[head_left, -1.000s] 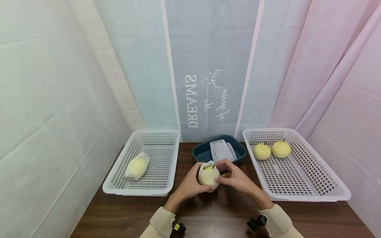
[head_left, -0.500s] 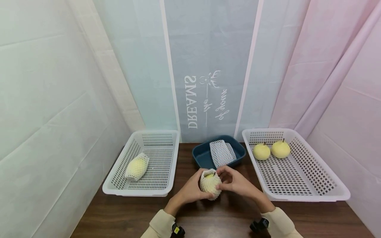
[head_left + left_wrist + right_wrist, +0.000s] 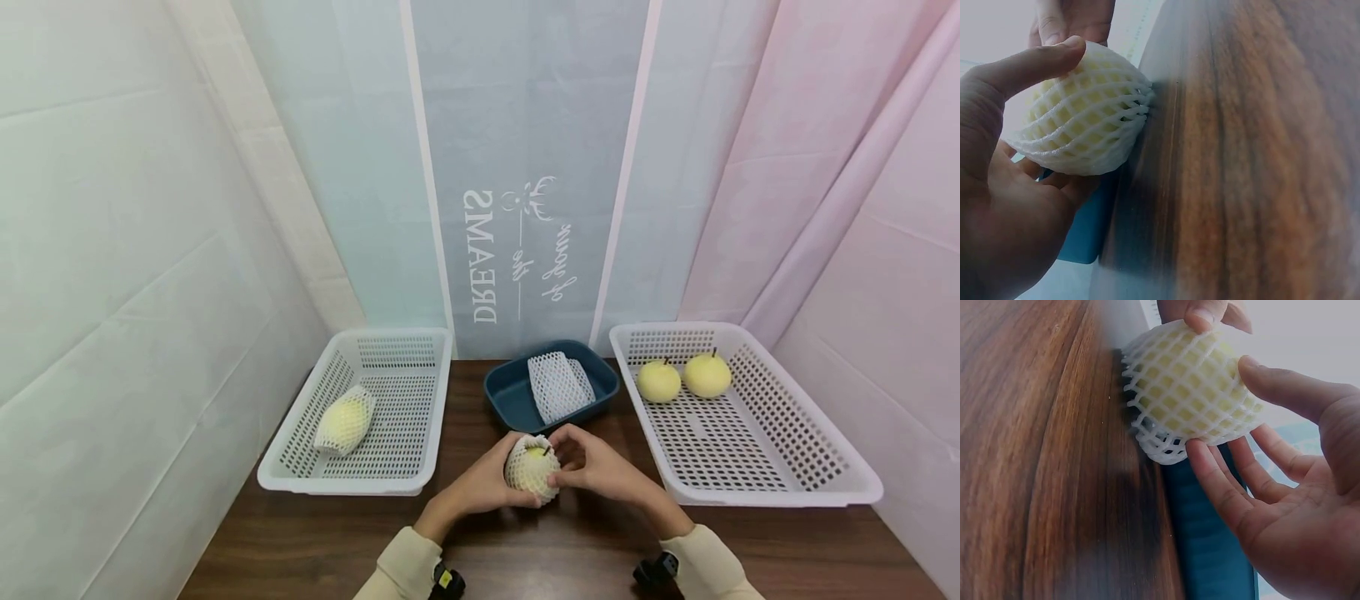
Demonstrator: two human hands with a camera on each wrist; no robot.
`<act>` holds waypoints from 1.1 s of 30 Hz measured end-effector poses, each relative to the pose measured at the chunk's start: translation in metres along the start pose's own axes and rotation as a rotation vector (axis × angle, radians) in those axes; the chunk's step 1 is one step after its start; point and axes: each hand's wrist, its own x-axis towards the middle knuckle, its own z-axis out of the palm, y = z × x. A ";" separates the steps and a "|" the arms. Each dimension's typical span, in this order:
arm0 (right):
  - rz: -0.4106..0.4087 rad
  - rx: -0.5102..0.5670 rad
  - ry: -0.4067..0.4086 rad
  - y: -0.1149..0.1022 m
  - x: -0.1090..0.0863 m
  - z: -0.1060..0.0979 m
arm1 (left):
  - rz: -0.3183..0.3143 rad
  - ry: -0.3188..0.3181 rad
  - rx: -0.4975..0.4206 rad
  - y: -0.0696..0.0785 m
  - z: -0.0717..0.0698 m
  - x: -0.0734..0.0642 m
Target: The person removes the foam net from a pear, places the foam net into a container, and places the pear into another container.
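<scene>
A yellow pear (image 3: 535, 477) sits inside a white foam net sleeve (image 3: 1085, 119), its stem and crown showing at the open top in the head view. My left hand (image 3: 483, 482) grips it from the left, thumb along the near side and fingers beneath. From the right, my right hand (image 3: 596, 468) holds the sleeve between thumb and fingers, the thumb (image 3: 1272, 381) close to the sleeve's upper edge. In the right wrist view the sleeve's lower end hangs loose past the fruit, low over the brown table (image 3: 1054, 456).
Behind the hands stands a dark blue tray (image 3: 513, 404) with folded white foam nets (image 3: 558, 387). At the left, a white basket (image 3: 431, 433) holds a net-wrapped pear (image 3: 347, 422). Two bare pears (image 3: 707, 376) lie in the white basket (image 3: 840, 492) at the right.
Both hands and the netted pear have come nearer the body, away from the blue tray. The pear has tilted slightly in the grip. Baskets and tray stay put.
</scene>
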 end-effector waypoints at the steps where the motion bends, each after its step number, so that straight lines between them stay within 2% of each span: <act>1: 0.003 -0.004 -0.002 0.000 0.000 0.000 | -0.003 -0.005 -0.004 0.000 0.000 0.000; 8: 0.000 -0.061 -0.025 -0.004 -0.003 -0.003 | -0.005 -0.033 -0.018 -0.002 0.001 0.000; 12: -0.024 -0.115 0.010 -0.014 -0.005 -0.005 | 0.013 -0.043 -0.017 -0.004 0.002 0.001; 18: -0.156 -0.217 0.142 -0.029 -0.002 -0.004 | 0.028 -0.048 -0.015 -0.003 0.002 0.000; 22: -0.265 -0.270 0.192 -0.040 0.002 -0.003 | 0.040 -0.056 -0.003 -0.004 0.002 0.000; 25: -0.337 -0.309 0.190 -0.048 0.003 0.000 | 0.053 -0.065 -0.009 -0.004 0.002 -0.001; 29: -0.405 -0.360 0.148 -0.054 0.004 0.006 | 0.062 -0.074 -0.022 -0.006 0.002 -0.002; 33: -0.412 -0.459 0.112 -0.053 0.004 0.011 | 0.069 -0.078 -0.020 -0.007 0.002 -0.002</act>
